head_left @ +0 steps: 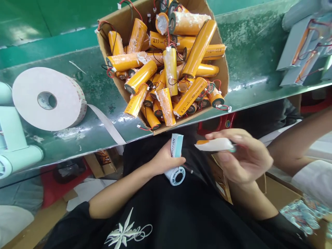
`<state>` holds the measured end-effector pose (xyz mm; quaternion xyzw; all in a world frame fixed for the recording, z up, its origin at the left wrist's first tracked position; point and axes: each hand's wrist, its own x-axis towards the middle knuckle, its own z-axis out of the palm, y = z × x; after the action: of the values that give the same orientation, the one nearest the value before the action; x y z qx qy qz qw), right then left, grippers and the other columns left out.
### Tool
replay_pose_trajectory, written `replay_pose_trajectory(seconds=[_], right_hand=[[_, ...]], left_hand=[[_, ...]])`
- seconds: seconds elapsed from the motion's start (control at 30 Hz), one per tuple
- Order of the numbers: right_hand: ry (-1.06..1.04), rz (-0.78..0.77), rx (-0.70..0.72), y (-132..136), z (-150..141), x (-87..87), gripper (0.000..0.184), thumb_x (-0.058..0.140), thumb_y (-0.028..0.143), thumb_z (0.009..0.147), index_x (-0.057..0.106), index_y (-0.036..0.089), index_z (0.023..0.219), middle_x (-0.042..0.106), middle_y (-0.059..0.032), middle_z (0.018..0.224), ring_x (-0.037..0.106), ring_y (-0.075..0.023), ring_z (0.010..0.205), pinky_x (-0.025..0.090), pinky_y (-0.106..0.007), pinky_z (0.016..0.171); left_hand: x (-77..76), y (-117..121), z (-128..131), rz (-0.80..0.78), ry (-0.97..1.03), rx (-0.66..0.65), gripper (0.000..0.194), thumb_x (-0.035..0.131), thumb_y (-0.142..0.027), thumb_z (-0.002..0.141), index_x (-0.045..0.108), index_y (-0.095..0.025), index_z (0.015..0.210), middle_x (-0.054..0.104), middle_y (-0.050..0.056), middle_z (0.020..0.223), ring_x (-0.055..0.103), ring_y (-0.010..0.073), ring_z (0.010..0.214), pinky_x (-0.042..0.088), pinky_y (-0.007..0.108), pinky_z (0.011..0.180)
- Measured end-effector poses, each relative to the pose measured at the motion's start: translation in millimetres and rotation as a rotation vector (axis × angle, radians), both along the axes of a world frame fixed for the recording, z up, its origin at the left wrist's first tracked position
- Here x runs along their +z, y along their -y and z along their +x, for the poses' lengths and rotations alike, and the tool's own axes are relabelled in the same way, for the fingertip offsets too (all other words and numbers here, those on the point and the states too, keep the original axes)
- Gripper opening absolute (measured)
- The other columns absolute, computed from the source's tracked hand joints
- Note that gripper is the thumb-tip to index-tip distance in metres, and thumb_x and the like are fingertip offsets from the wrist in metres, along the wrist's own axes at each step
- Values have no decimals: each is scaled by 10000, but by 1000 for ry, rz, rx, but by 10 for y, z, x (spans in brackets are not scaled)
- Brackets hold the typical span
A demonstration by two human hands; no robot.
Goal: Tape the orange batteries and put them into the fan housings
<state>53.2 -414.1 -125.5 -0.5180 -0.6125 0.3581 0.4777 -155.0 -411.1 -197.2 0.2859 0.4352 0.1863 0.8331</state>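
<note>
My left hand (166, 159) is wrapped round a light blue plastic housing (177, 147), held low in front of the black shirt. Its round, ring-shaped end (178, 175) points down toward me, and printed letters show on its upper side. In my right hand (245, 155), thumb and fingers pinch an orange cylindrical battery (202, 142) whose side is covered by a white strip (216, 144). The battery lies nearly level, to the right of the housing and apart from it. My fingers hide its right end.
A cardboard box (227, 74) full of orange batteries with wires stands on the green table (249, 45). Left of it is a large roll of white tape (31, 100), its loose end over the table edge. Pale blue housings (20, 160) lie far left, grey ones (293, 52) far right. Another person's arm (301, 138) is at right.
</note>
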Motion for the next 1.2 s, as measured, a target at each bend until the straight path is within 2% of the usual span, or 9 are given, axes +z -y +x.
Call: replay_pose_trajectory(seconds=[0.17,0.3,0.43,0.57,0.63,0.73,0.93,1.07,1.2], right_hand=[[67,80,241,-87,-12,-215,432,757,126,957,704,273,1360,838,-93,1173,836,-290,1015,740,-404,810],[100,165,313,-128,6,-353,451,713,107,996,676,268,1416,844,-94,1171,841,-258,1008,740,-351,793],[216,255,400,-197,117,-321,318,748,120,978,750,241,1273,848,-104,1139,849,-242,930,739,-319,764],[330,262,658,-215,161,-194,330,736,78,968,741,213,1269,844,-109,1149,832,-252,1037,725,-353,882],[370,230,786,-208,134,-159,284,689,69,994,733,177,1254,836,-130,1167,814,-267,1103,711,-380,935],[396,184,897,-205,72,-164,253,629,62,1023,731,163,1231,829,-133,1185,807,-250,1119,689,-379,987],[514,163,1002,-188,-22,-202,223,638,155,1039,766,209,1212,798,-84,1306,728,-258,1289,608,-419,1136],[567,140,1016,-155,-72,-195,178,652,225,1038,777,211,1164,801,-93,1263,739,-284,1251,636,-449,1070],[482,210,970,-107,-22,-209,146,630,226,1076,774,200,1084,827,-77,1093,792,-209,1057,667,-331,933]], left_hand=[[-55,-84,-32,-95,195,-349,271,844,-322,642,621,-192,726,603,-31,652,522,116,593,413,245,544],[-155,-188,-31,-227,217,-389,332,861,-270,571,639,-200,808,597,-63,635,506,101,515,385,224,464],[-134,-287,-58,-324,279,-483,465,867,-227,567,668,-216,988,632,-68,669,593,137,510,441,231,449],[-48,-281,-126,-436,356,-593,303,863,-294,613,660,-209,823,659,-19,633,646,179,527,466,252,450],[-28,-247,-165,-464,360,-610,279,862,-320,625,630,-200,723,663,5,624,651,178,540,479,255,467],[-27,-207,-228,-487,350,-555,328,888,-298,584,640,-199,775,670,-5,681,638,152,570,482,241,491],[-36,-178,-324,-480,381,-591,391,904,-262,540,651,-216,834,660,-19,741,611,143,623,490,249,537],[-80,-145,-304,-515,364,-609,425,913,-299,522,645,-223,842,656,-22,717,591,142,592,483,249,520],[-69,-207,-297,-505,396,-614,485,949,-345,522,672,-237,906,687,-15,783,613,152,634,489,251,549]])
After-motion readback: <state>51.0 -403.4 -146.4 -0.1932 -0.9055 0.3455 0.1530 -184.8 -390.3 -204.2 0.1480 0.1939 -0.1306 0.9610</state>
